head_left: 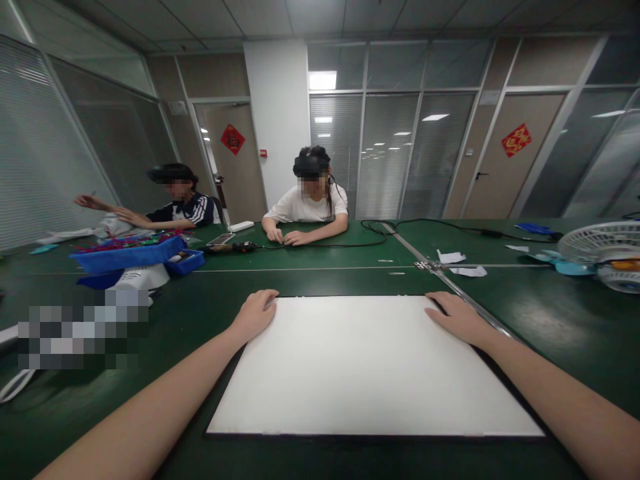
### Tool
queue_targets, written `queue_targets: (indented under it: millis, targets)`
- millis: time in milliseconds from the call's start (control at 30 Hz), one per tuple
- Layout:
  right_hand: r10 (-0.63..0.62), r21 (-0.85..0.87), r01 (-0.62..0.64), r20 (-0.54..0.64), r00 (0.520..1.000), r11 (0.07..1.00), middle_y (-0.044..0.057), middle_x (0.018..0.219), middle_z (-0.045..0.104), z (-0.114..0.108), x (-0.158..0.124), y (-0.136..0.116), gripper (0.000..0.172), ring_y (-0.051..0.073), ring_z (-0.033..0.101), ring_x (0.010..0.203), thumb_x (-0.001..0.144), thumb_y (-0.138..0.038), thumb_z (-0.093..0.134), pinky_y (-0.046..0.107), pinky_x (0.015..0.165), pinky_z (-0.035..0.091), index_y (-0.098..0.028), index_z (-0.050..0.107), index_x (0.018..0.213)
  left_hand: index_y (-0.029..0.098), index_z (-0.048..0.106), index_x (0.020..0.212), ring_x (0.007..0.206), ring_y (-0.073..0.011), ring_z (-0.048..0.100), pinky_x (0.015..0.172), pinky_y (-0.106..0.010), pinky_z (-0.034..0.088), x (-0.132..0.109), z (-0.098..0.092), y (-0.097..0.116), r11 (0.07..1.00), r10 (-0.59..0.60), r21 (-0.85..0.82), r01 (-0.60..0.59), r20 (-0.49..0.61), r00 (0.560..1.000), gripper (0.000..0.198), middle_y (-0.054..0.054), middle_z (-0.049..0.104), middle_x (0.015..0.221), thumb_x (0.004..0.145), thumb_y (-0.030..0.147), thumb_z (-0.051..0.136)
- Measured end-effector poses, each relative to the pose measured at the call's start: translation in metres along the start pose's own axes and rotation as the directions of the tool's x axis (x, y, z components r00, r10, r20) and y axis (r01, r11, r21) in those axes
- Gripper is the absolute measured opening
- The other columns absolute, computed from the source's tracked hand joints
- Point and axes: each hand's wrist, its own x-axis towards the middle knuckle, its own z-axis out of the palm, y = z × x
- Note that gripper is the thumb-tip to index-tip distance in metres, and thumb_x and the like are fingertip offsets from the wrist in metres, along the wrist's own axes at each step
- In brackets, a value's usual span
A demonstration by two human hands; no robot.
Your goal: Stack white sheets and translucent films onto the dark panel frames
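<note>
Two bare hands, the wearer's own, are spread well apart at the far corners of a flat white panel with a thin dark border, which lies on a green table directly in front of the wearer. The left hand touches the panel's far left corner, its fingers pointing away and inward along the edge. The right hand is at the far right corner, its thumb reaching over the white surface and its fingers at the corner. Whether either hand grips the panel or merely rests on it cannot be told. Both forearms run forward along the panel's sides, so the broad white surface lies between them, its near edge toward the wearer. To the right of the panel, a metal strip crosses the table, with paper scraps beside it and a fan farther right. To the left is a blue bin of colorful items. Across the table sit a person in a white shirt and, farther left, a person in a dark jacket, both wearing headsets.
</note>
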Motion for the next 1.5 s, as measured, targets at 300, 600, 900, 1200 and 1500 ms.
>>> queue_targets:
  millis: [300, 600, 900, 1200, 1500]
  targets:
    - [0.000, -0.004, 0.000, -0.003, 1.000, 1.000, 0.012, 0.134, 0.056, 0.001, 0.000, 0.001, 0.060, 0.030, 0.051, 0.123, 0.088, -0.054, 0.037, 0.046, 0.102, 0.040, -0.018, 0.053, 0.133, 0.016, 0.061, 0.117, 0.113, -0.0274, 0.054, 0.098, -0.039, 0.041, -0.005, -0.002, 0.009, 0.998, 0.012, 0.062, -0.011, -0.009, 1.000, 0.040, -0.011, 0.063, 0.119, 0.088, 0.031, 0.038]
    - [0.007, -0.002, -0.007, -0.021, 1.000, 1.000, 0.012, 0.134, 0.056, 0.006, 0.002, 0.004, 0.058, 0.030, 0.051, 0.123, 0.088, -0.053, 0.038, 0.047, 0.102, 0.040, -0.019, 0.053, 0.132, 0.020, 0.064, 0.108, 0.110, -0.0267, 0.054, 0.096, -0.038, 0.041, -0.008, -0.005, 0.012, 0.994, 0.028, 0.104, -0.026, -0.014, 1.000, 0.035, -0.009, 0.064, 0.115, 0.088, 0.031, 0.038]
    - [0.012, 0.002, -0.012, -0.018, 1.000, 1.000, 0.010, 0.137, 0.054, 0.000, -0.001, -0.004, 0.055, 0.028, 0.048, 0.127, 0.088, -0.052, 0.038, 0.045, 0.106, 0.038, -0.020, 0.055, 0.129, 0.018, 0.061, 0.117, 0.113, -0.0286, 0.053, 0.096, -0.041, 0.040, -0.006, -0.004, 0.010, 0.997, -0.005, 0.083, 0.005, 0.001, 1.000, 0.040, -0.009, 0.063, 0.122, 0.089, 0.032, 0.037]
    - [0.035, 0.032, -0.036, 0.016, 0.999, 0.999, 0.011, 0.135, 0.056, -0.008, -0.004, -0.012, 0.055, 0.028, 0.051, 0.124, 0.089, -0.049, 0.037, 0.043, 0.106, 0.038, -0.017, 0.053, 0.131, 0.018, 0.061, 0.114, 0.111, -0.0287, 0.052, 0.094, -0.041, 0.041, -0.005, -0.005, 0.012, 0.996, -0.014, 0.085, 0.012, 0.021, 1.000, 0.038, -0.009, 0.063, 0.120, 0.089, 0.032, 0.036]
    - [0.020, 0.045, -0.021, 0.025, 0.999, 0.999, 0.011, 0.139, 0.053, -0.010, -0.006, -0.013, 0.059, 0.027, 0.048, 0.128, 0.089, -0.048, 0.037, 0.041, 0.109, 0.035, -0.015, 0.050, 0.136, 0.020, 0.063, 0.111, 0.112, -0.0266, 0.051, 0.096, -0.039, 0.039, -0.005, -0.006, 0.014, 0.996, -0.015, 0.089, 0.011, 0.037, 0.999, 0.036, -0.007, 0.061, 0.121, 0.089, 0.033, 0.037]
